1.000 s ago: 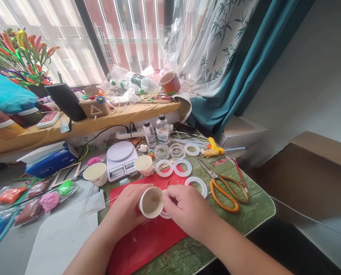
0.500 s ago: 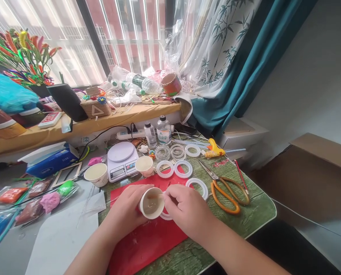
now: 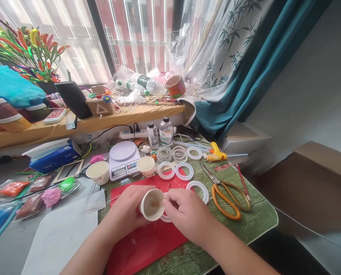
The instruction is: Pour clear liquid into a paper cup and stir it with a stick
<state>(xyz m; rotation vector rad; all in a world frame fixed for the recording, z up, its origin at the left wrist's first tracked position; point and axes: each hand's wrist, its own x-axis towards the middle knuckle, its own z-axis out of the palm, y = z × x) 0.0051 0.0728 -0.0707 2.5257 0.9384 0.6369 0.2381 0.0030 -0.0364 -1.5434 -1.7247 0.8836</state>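
My left hand (image 3: 130,208) is wrapped round a white paper cup (image 3: 152,205), which is tilted so its inside shows a little clear liquid. At the cup's right rim my right hand (image 3: 184,214) pinches a thin stick, its far end inside the cup. Beneath both hands lies a red mat (image 3: 147,244). A white ring mould partly shows under the cup, and another ring mould (image 3: 198,191) lies right of my right hand. Two more ring moulds (image 3: 166,170) (image 3: 184,171) sit at the mat's back edge.
Behind are a white scale (image 3: 123,152), two paper cups (image 3: 98,173) (image 3: 145,166) and two bottles (image 3: 166,133). Orange-handled scissors (image 3: 226,202) and a yellow glue gun (image 3: 216,152) lie right. Bagged clay (image 3: 50,198) and a blue tissue pack (image 3: 54,158) are left.
The view has shifted slightly, so the scene sits a little further right. The stick has moved a little inside the cup; both hands keep their holds.
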